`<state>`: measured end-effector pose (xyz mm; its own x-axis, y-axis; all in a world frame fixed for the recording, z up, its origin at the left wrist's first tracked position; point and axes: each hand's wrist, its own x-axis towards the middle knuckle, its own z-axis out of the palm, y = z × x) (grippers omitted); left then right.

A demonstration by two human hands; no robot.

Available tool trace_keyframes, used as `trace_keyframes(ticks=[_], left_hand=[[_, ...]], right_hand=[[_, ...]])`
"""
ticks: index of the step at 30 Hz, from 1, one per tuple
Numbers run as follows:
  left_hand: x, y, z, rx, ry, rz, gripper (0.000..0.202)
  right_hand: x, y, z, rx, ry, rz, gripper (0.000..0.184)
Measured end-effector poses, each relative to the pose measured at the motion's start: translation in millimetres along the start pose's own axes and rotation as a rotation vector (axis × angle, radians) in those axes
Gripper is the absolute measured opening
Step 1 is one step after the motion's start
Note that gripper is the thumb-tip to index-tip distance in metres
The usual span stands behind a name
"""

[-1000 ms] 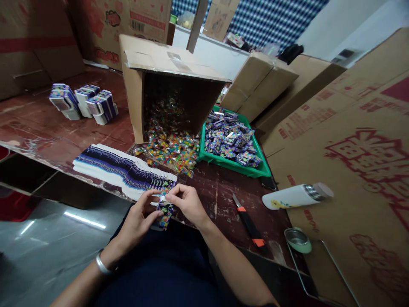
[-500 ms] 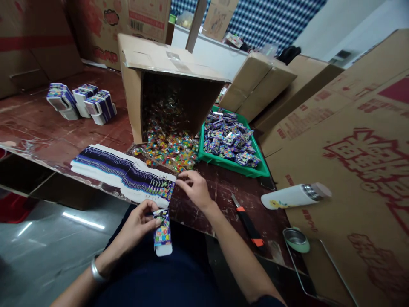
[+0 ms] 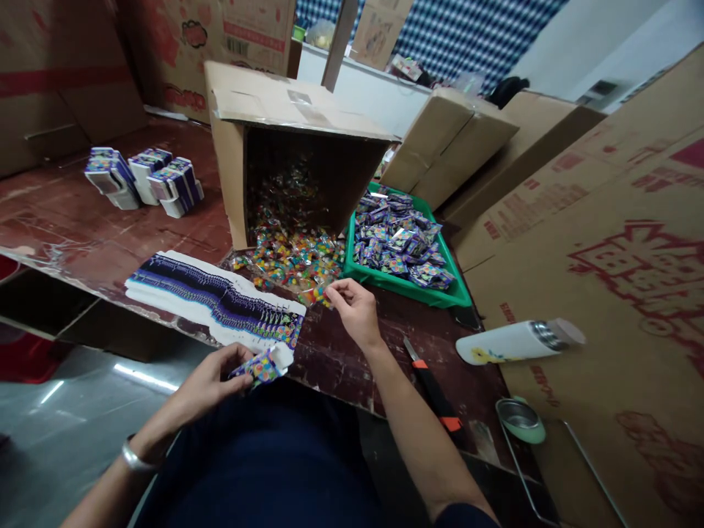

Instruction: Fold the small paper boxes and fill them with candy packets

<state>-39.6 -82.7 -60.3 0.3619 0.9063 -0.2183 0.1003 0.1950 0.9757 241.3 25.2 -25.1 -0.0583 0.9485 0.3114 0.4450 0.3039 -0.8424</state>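
Observation:
My left hand (image 3: pixel 212 381) is closed on a small colourful carton (image 3: pixel 262 365), held over my lap at the table's near edge. My right hand (image 3: pixel 355 312) reaches forward and pinches a wrapped candy packet (image 3: pixel 320 295) at the near edge of the candy pile (image 3: pixel 289 264). That pile spills out of a tipped cardboard box (image 3: pixel 286 147). A fanned row of flat purple-and-white cartons (image 3: pixel 209 297) lies on the table just left of my right hand.
A green tray (image 3: pixel 434 295) full of filled purple packs sits right of the pile. Three stacks of folded cartons (image 3: pixel 143 180) stand far left. A utility knife (image 3: pixel 432 389), a white bottle (image 3: pixel 511 341) and its cap (image 3: pixel 520 418) lie at right. Large cardboard boxes (image 3: pixel 605 242) line the right side.
My hands separated. The right hand left the carton and moved forward to the candy pile, pinching a packet. The left hand lowered and tilted the carton.

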Motion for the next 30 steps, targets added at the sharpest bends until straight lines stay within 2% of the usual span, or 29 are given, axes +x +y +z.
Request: trace_keyframes(ticks=[3,6,10,13,17,19,21,24,26,29,30], left_hand=[[15.0,-2.0,17.2,-0.150,0.122,-0.007,0.036],[21.5,-0.3,32.1,-0.265,0.160,-0.007,0.038],[21.4,2.0,45.7,-0.352,0.148,0.039,0.032],[19.8,2.0,52.6,-0.386,0.178,0.081,0.032],[16.0,5.4,57.7,-0.426,0.276,0.133,0.051],[13.7,8.9,59.4,-0.411,0.279,0.143,0.060],[12.2,11.8,61.4,-0.378,0.248,0.151,0.055],[12.6,12.6,65.1,-0.349,0.201,0.165,0.039],[13.8,11.4,67.3,-0.341,0.192,0.174,0.033],[14.9,10.4,68.4,-0.364,0.216,0.188,0.038],[14.7,10.6,68.3,-0.385,0.226,0.190,0.041]], right_hand=[[-15.2,-31.3,-4.5,0.006,-0.128,-0.037,0.018],[-26.4,-52.6,-4.2,-0.108,-0.225,-0.148,0.008],[-33.5,-60.6,4.0,-0.267,-0.279,-0.288,0.011],[-39.0,-58.6,11.7,-0.235,-0.301,-0.355,0.012],[-52.0,-52.4,16.8,0.020,-0.264,-0.223,0.020],[-60.0,-48.1,18.5,0.094,-0.264,-0.150,0.024],[-67.5,-44.1,21.2,0.120,-0.277,-0.112,0.022],[-74.7,-41.1,26.8,0.154,-0.238,-0.086,0.007],[-76.8,-41.4,30.7,0.183,-0.203,-0.095,0.009],[-77.3,-43.5,35.6,0.310,-0.159,-0.073,0.004],[-77.0,-44.3,36.6,0.353,-0.143,-0.048,0.009]])
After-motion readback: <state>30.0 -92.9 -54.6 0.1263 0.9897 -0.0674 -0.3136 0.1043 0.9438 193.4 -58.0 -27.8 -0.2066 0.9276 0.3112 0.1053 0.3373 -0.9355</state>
